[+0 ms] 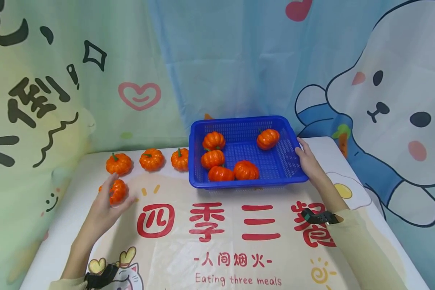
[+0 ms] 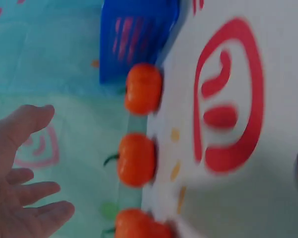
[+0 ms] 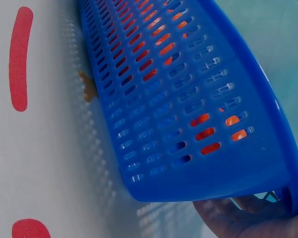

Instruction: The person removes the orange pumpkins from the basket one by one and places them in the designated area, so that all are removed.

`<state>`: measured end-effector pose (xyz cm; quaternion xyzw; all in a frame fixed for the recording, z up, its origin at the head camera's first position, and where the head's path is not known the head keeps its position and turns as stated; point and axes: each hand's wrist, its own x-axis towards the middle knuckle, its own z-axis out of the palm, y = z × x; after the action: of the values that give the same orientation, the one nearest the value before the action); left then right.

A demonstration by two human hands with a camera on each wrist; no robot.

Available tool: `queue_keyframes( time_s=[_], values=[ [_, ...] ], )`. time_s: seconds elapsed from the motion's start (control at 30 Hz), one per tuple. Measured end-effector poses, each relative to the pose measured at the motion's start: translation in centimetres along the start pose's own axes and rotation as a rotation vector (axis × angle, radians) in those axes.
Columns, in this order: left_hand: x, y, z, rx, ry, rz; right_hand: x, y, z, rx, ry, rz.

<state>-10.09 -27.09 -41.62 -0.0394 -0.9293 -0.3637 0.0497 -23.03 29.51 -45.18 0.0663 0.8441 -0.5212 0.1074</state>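
Observation:
A blue plastic basket (image 1: pixel 235 184) with slotted walls holds several small orange pumpkins, among them one pumpkin (image 1: pixel 268 139) towards its right end. My right hand (image 1: pixel 309 161) grips the basket's right end, and the right wrist view shows its fingers (image 3: pixel 223 213) curled under the rim. A shadow falls on the cloth below the basket. My left hand (image 1: pixel 106 207) hovers at the left with fingers spread, partly covering a pumpkin (image 1: pixel 119 191); no contact can be made out. In the left wrist view, this hand (image 2: pixel 20 183) holds nothing.
Behind the left hand stand a pumpkin (image 1: pixel 119 164), another pumpkin (image 1: pixel 152 160) and a third pumpkin (image 1: pixel 180 159) beside the basket. A printed cloth (image 1: pixel 235 225) covers the white table (image 1: pixel 391 257). A patterned curtain (image 1: pixel 232 80) hangs along the back.

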Motion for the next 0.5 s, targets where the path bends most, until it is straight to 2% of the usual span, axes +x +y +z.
queue_keyframes(
  time_s=[0.13, 0.23, 0.5],
  values=[
    [-0.7, 0.8, 1.8, -0.022, -0.079, -0.009, -0.1, 0.2, 0.0, 0.002, 0.001, 0.0],
    [-1.0, 1.3, 2.6, -0.046, -0.111, -0.011, -0.1, 0.2, 0.1, 0.001, 0.004, -0.007],
    [-0.4, 2.6, 4.1, -0.087, -0.172, 0.018, -0.2, 0.0, 0.2, -0.009, 0.011, 0.002]
  ],
)
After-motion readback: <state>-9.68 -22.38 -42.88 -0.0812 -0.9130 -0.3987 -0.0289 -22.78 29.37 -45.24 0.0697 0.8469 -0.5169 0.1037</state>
